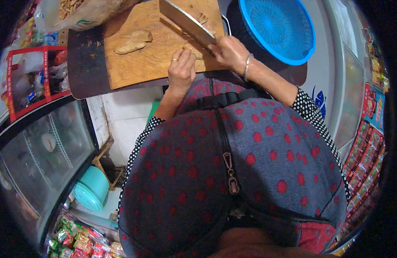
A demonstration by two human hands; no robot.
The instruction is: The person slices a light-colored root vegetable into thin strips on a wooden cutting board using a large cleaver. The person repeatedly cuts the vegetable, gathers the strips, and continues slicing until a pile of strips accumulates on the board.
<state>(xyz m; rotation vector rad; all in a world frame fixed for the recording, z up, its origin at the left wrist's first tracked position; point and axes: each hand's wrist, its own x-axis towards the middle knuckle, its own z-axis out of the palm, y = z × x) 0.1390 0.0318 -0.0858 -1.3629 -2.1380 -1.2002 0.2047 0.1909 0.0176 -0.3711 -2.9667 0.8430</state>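
My right hand (230, 53), with a bangle at its wrist, grips a cleaver (188, 23) whose broad blade is over the right part of a wooden cutting board (137, 69). Just left of the blade, my left hand (182, 69) presses its curled fingers on a pale, flat piece of food (197, 56) near the board's front edge; the fingers hide part of it. Two brownish, elongated pieces of food (132, 46) lie touching on the board's left half. Cut strips (203, 18) lie beyond the blade. I cannot tell what food it is.
A blue plastic strainer basket (309, 48) stands right of the board. At the upper left is a plastic bag (88, 19) of shredded strips. Crumbs lie on the dark tabletop (85, 71). A glass-fronted case (46, 145) and a turquoise bucket (95, 187) are at the lower left.
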